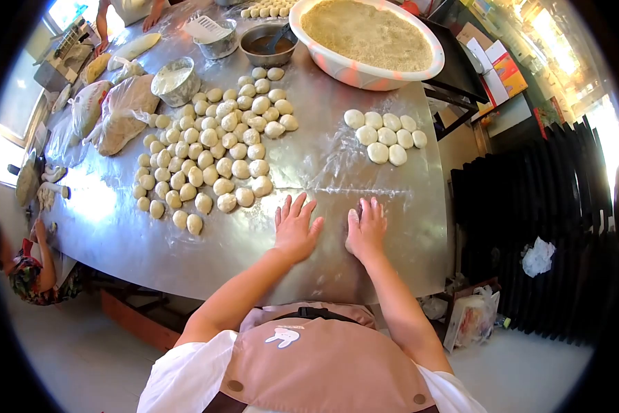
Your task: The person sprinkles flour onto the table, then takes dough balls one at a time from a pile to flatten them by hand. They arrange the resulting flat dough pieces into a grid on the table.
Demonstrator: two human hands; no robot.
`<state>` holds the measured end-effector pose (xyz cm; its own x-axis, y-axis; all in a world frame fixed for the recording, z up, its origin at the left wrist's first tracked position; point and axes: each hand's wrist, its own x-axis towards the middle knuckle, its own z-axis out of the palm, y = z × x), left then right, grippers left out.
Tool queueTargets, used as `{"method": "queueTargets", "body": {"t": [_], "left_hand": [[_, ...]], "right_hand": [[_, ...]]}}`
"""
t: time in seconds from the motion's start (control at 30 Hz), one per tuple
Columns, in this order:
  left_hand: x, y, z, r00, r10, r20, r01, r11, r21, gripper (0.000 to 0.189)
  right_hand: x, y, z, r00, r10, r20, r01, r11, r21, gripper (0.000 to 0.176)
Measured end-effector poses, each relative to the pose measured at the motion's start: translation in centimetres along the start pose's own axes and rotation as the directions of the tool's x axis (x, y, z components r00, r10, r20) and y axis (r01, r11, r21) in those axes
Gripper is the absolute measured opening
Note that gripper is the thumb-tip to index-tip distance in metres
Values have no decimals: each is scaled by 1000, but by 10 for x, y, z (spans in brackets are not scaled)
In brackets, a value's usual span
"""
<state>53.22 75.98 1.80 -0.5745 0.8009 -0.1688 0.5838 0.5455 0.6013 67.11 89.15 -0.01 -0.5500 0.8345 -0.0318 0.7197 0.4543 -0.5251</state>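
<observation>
My left hand (297, 226) rests palm down at the metal table (206, 258), its fingers spread and holding nothing. Beside it, my right hand (366, 228) lies with fingers stretched forward and the thumb apart, also holding nothing. Many round dough balls (205, 155) are spread over the table, ahead and to the left of my left hand. Beyond my right hand sits a group of flattened dough rounds (386, 136), set close together. Flour dusts the metal between the two groups.
A large basin (378, 82) of tan crumbs stands at the far right. Behind the balls are a metal bowl (268, 43) of brown liquid, a flour tub (176, 81) and bagged dough (123, 113). Another person (34, 272) is at the left; another's hands show at the far end. Black trays (537, 199) stand right.
</observation>
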Motion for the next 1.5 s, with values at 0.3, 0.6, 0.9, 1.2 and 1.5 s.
{"method": "queueTargets", "body": {"t": [0.3,0.6,0.9,1.2,1.5], "left_hand": [[-45,-15,-27,939,150,309,-157,988,-1,32],[-70,-9,-16,940,337,-50,-340,915,-215,27],[-2,27,8,962,-203,-180,208,978,9,71],[3,22,22,973,-181,-142,204,964,172,82],[-14,-30,16,990,23,-138,-36,995,-91,45]], "right_hand": [[-37,-11,-71,918,-62,391,68,998,-3,46],[-78,-1,-55,961,-249,123,226,959,170,31],[-7,-7,-2,971,-199,-131,173,966,-192,52],[-8,-16,5,990,-137,16,136,955,-262,62],[-12,30,-10,911,-297,287,276,955,111,49]]}}
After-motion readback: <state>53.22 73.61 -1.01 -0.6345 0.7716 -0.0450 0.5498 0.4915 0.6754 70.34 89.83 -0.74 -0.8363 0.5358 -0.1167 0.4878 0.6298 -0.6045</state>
